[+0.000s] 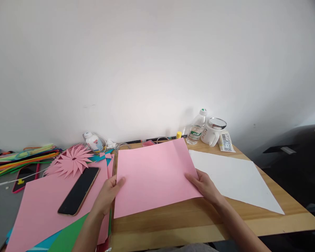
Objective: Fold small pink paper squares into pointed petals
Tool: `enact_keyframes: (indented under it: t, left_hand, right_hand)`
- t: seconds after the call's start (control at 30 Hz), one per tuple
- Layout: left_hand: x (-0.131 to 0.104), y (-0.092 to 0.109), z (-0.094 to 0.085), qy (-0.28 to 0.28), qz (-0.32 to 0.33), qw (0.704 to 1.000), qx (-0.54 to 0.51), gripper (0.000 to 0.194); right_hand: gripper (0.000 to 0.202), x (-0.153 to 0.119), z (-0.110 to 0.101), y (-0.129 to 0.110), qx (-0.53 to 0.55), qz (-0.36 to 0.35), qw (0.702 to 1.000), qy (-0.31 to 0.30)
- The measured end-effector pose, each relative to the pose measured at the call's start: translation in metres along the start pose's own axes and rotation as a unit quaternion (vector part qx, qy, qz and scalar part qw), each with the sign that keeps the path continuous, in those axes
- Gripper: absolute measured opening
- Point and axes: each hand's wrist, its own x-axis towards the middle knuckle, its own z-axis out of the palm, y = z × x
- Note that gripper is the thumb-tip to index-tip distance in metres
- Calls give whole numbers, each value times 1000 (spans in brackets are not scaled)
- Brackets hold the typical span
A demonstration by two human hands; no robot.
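Observation:
A sheet of pink paper (154,175) is held up a little above the wooden table (173,225). My left hand (109,192) grips its left edge, thumb on top and the other fingers hidden behind. On the right edge, my right hand (206,185) pinches the sheet the same way. A white sheet of paper (231,175) lies on the table to the right, partly behind the pink one. Left of my left hand, a black smartphone (78,191) rests on more pink paper (42,206).
Along the wall stand a water bottle (196,129), a white mug (211,133) and a white bottle (93,141). A folded pink paper pinwheel shape (73,157) and several colourful pipe cleaners (23,159) lie left. Green paper (68,232) is at the front left.

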Motion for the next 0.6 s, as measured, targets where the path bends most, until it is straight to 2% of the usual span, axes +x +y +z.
enact_keyframes:
  t: [0.07,0.1,0.13,0.17,0.23,0.27,0.3,0.37,0.47,0.6]
  left_hand:
    - [2,-1,-21,125,67,982,122,55]
    - [2,-1,-32,200,89,956,193,54]
    - [1,-2,-44,269,101,916,279,52]
    - [0,-2,-54,325,106,864,370,49]
    - [-5,-3,-72,368,68,757,536,53]
    - [-8,-4,-80,374,29,723,580,57]
    - [-10,-5,-86,370,-8,702,608,62]
    - [-12,-7,-97,342,-69,698,626,70]
    - [-9,-10,-108,300,-104,726,610,82]
    - [-10,-1,-116,347,-83,760,544,94]
  right_hand:
    - [37,1,3,-1,-3,2,1000,11]
    - [37,1,5,-3,3,3,1000,14]
    - [38,2,6,-4,13,4,1000,15]
    - [38,3,8,-6,27,5,1000,13]
    - [39,5,12,-10,54,10,998,-1]
    - [39,6,14,-12,64,13,998,-12]
    - [40,7,17,-14,71,15,997,-25]
    - [40,9,23,-16,72,20,996,-54]
    - [39,14,34,-17,48,26,995,-88]
    - [36,21,47,-18,22,27,991,-129]
